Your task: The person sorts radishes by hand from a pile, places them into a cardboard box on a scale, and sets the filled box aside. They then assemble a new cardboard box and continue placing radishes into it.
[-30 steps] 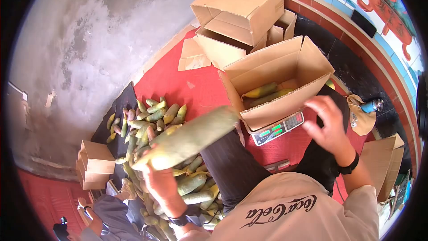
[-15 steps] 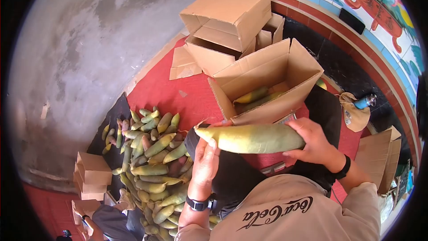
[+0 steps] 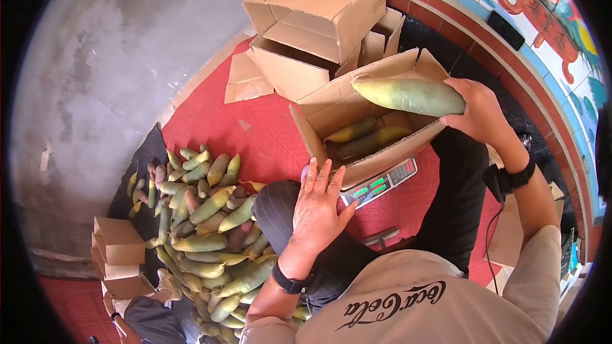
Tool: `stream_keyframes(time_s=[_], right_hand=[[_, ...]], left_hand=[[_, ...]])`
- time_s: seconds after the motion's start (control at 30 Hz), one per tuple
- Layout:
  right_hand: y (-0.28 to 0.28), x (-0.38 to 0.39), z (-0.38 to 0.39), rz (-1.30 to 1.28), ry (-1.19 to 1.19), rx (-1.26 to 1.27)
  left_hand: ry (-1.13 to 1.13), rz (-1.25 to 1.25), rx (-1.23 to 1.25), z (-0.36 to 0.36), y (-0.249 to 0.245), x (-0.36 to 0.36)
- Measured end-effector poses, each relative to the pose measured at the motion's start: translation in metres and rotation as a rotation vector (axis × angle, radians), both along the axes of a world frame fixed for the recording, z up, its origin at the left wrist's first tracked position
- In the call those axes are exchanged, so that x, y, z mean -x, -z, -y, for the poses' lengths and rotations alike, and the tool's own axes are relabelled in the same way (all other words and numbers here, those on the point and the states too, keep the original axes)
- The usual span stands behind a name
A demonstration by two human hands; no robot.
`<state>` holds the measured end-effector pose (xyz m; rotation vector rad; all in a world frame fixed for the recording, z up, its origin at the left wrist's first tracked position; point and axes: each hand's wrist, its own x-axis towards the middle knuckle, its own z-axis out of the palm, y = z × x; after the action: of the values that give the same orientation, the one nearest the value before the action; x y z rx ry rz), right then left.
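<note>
Your right hand (image 3: 475, 111) was closed round the blunt green end of the radish (image 3: 408, 95), which hung over the mouth of the box (image 3: 386, 156) with its pale tip pointing left. Held by that one end, the radish called for a firm grip and a steady wrist, since the free tip could dip or swing into the card. Your left hand (image 3: 317, 207) was open, fingers spread, at the near left corner of the box; you could not tell from this view whether the fingertips pressed on it. A light touch there seemed best, as the box stood on the scale (image 3: 384, 181), its display lit green, and any lean could have upset the reading. Two more radishes (image 3: 382, 137) lay side by side on the box floor, so any lowering needed to be slow and in line with them, to spare the skins. Your left knee (image 3: 277, 207), between the pile (image 3: 210, 226) and the box, was best kept off the card.
</note>
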<state>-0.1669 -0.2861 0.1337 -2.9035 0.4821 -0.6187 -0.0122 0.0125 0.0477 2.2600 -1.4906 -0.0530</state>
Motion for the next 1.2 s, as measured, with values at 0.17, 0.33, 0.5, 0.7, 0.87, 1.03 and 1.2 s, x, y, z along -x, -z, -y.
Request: stream_keyframes(time_s=[0.17, 0.33, 0.5, 0.7, 0.87, 1.03, 1.2], right_hand=[[0.028, -0.04, 0.026, -0.287, 0.025, -0.043], [0.065, -0.076, 0.026, -0.587, -0.14, 0.029], [0.093, -0.094, 0.02, -0.645, -0.236, -0.141], [0.094, -0.093, 0.029, -0.45, -0.146, -0.182], [0.069, -0.05, 0.01, -0.144, -0.153, -0.056], [0.062, 0.018, -0.006, 0.254, -0.056, 0.043], [0.08, 0.087, -0.005, 0.354, 0.188, 0.099]], left_hand=[[0.024, -0.036, 0.004, 0.0, -0.002, -0.001], [0.032, -0.034, 0.022, 0.001, -0.003, -0.002], [0.024, -0.03, 0.023, 0.002, -0.004, -0.001], [0.027, -0.022, 0.042, 0.002, -0.004, 0.0], [0.025, -0.013, 0.028, 0.002, -0.007, 0.002], [0.079, 0.05, 0.001, -0.003, -0.001, 0.004], [0.115, 0.099, 0.038, 0.002, -0.012, 0.01]])
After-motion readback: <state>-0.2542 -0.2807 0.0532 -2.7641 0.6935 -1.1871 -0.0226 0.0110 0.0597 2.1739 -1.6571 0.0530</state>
